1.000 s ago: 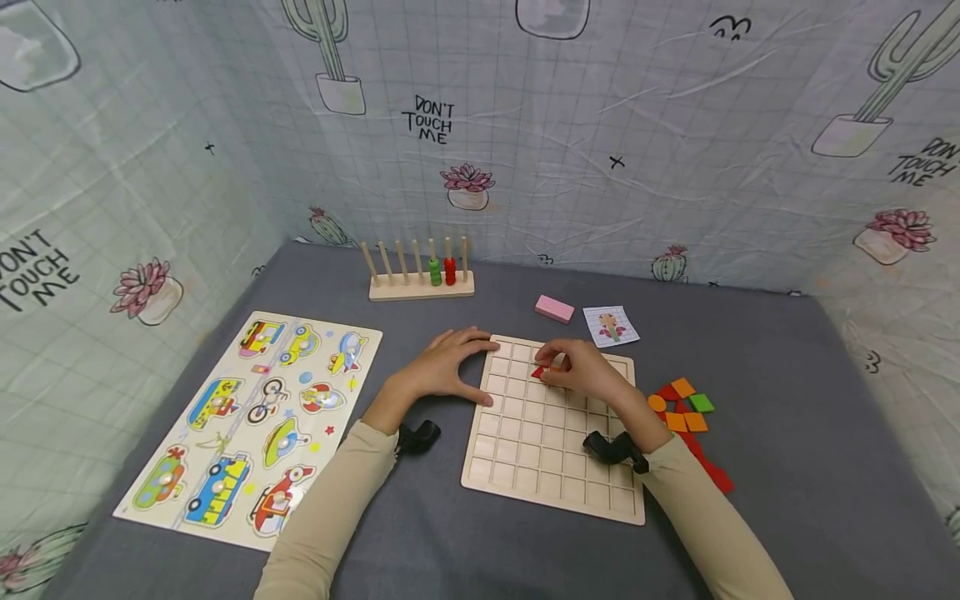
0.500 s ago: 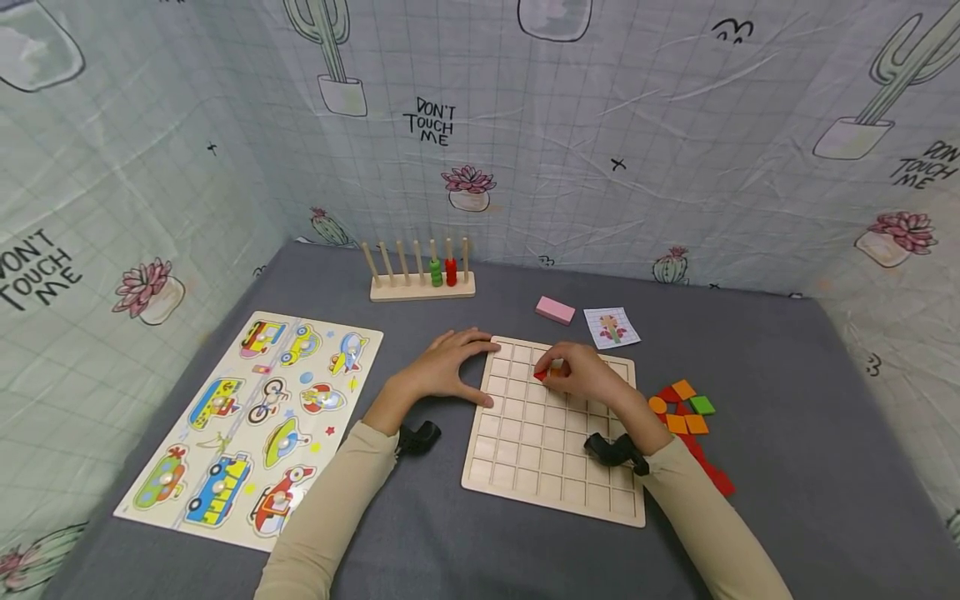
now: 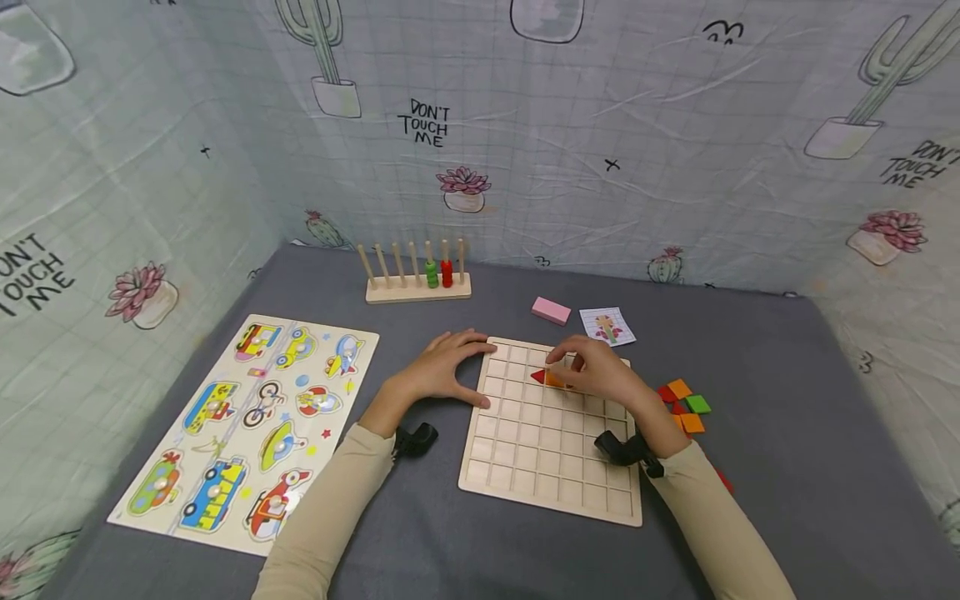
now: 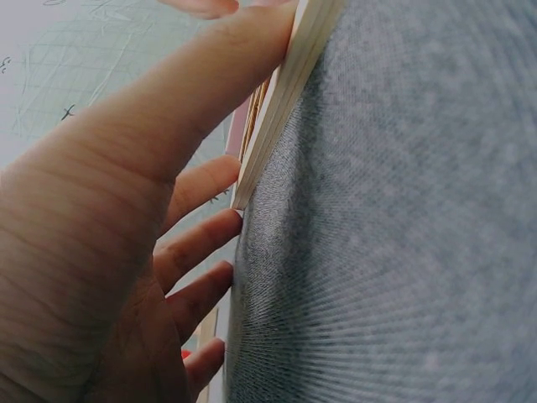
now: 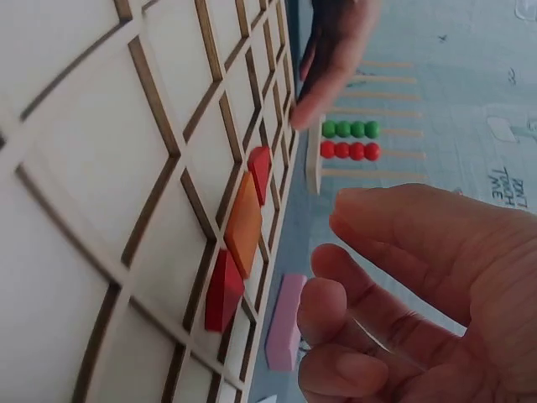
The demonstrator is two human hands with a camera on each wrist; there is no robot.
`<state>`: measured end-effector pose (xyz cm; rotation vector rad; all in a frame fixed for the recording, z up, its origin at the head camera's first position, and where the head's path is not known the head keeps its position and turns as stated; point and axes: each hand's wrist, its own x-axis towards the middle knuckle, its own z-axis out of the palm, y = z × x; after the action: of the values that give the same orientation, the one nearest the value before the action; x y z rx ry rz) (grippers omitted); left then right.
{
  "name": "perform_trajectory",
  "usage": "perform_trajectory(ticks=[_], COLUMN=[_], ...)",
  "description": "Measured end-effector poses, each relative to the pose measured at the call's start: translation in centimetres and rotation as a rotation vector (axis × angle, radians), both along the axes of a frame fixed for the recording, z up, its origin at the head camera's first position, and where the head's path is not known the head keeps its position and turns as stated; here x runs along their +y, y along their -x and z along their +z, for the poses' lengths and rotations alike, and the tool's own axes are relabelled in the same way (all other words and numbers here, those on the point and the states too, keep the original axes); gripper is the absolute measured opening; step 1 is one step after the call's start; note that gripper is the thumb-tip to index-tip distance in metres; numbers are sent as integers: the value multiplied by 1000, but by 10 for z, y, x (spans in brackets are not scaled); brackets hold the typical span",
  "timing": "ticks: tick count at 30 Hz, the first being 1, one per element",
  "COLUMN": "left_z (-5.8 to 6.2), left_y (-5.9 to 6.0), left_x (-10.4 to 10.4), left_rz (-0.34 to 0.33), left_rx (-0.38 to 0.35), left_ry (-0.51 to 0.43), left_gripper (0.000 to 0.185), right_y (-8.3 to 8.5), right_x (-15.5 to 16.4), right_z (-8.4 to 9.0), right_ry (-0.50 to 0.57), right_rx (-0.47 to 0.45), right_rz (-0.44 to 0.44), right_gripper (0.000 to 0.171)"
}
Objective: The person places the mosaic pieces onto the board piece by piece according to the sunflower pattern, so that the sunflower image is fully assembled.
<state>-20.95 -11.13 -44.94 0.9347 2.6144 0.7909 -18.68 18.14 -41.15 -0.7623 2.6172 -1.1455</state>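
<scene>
Fingers of the right hand (image 3: 600,377) hang loosely curled just above the wooden grid board (image 3: 525,450), holding nothing; the right wrist view shows a clear gap between the fingertips (image 5: 323,306) and the pieces below. Those pieces sit in the board's far rows, at about 12 o'clock of its middle: a red triangle (image 3: 537,376) with an orange tile (image 3: 555,381) touching it at its 3 o'clock. The right wrist view adds a second red piece (image 5: 223,290) in line with them, the orange tile (image 5: 244,223) between the two reds.

The left hand (image 3: 442,367) lies spread at the board's far-left corner, at 10 o'clock of the board, fingers straight, the thumb (image 4: 210,75) pressed along the left edge (image 4: 285,101) and the other fingers on the grey cloth beside the corner.

At 3 o'clock of the board lies a heap of loose tiles (image 3: 686,404), orange, red and green. At 12 o'clock, well apart, lie a pink block (image 3: 551,311) and a pattern card (image 3: 607,325); farther off at 11 o'clock stands a peg rack (image 3: 417,279) with green and red beads. A vehicle puzzle board (image 3: 247,425) lies at 9 o'clock.
</scene>
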Motion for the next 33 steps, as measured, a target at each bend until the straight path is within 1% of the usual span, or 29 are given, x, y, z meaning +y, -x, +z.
perform_trajectory(ticks=[5,9,15,21,27,33], left_z=[-1,-3,-4,-3,-1,-1], left_y=[-1,0,0,-1,-4,-1], left_x=[-3,-3,-3,-3,-1,0], left_rz=[7,5,2,-1,-6,-8], left_rx=[1,6,7,3,1,15], left_ry=[4,5,-7,6,8,-2], left_gripper=[87,87,87,88,87,87], right_y=[-4,-8,-17,-28,-37,-38], right_x=[9,18,29,41,59,82], right_z=[1,-3,-9,-13,-18,-15], right_ry=[-2,-12,-5,13,6,-21], right_rx=[8,5,-21,-26,-36,-42], right_rz=[-19,-50,-94,-153,-175,-183], right_gripper=[11,12,15,14,15,14])
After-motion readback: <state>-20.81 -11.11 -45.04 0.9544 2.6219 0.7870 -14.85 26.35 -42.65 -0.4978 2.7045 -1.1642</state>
